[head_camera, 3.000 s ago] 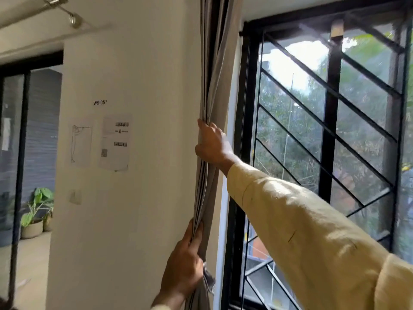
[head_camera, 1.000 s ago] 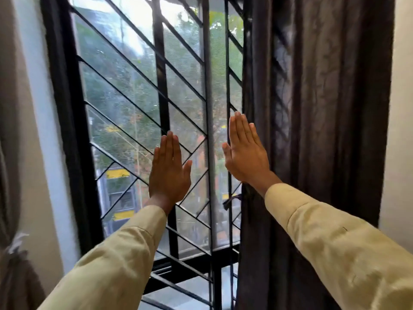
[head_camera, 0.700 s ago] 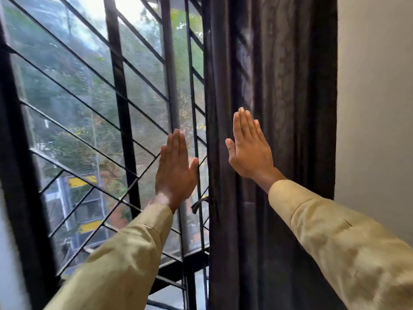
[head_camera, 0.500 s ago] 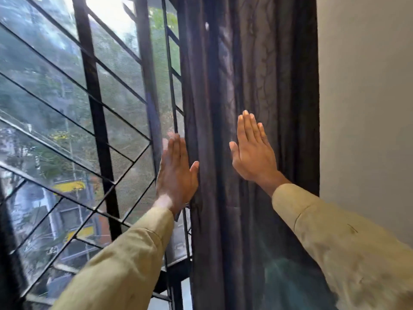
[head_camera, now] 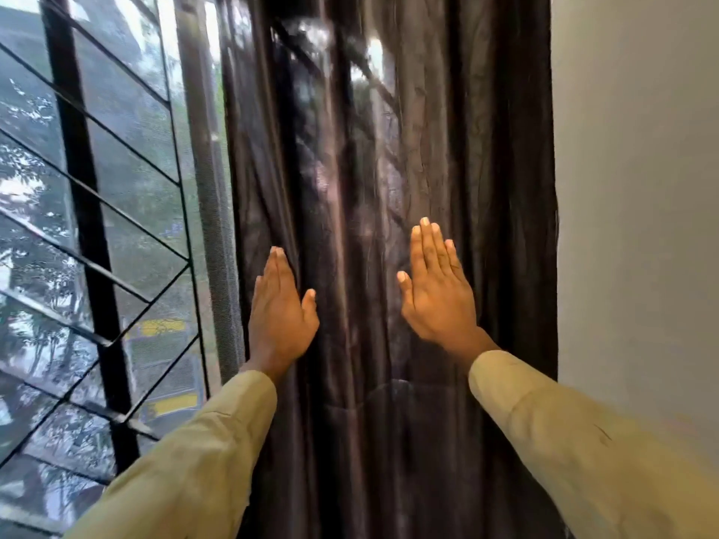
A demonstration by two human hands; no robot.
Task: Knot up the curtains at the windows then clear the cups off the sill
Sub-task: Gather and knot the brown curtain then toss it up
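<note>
1. Curtain (head_camera: 389, 188): dark, hanging unknotted, long axis running 12 to 6, centre of my view.
2. My left hand (head_camera: 282, 317): flat, fingers released, 7 o'clock.
3. My right hand (head_camera: 437, 293): flat, released, 4 o'clock.

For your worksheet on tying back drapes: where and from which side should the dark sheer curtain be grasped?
Probably gather the dark sheer curtain at mid-height, closing both open hands inward from its two edges: left hand from the window side, right hand from the wall side. It hangs loose in vertical folds.
</note>
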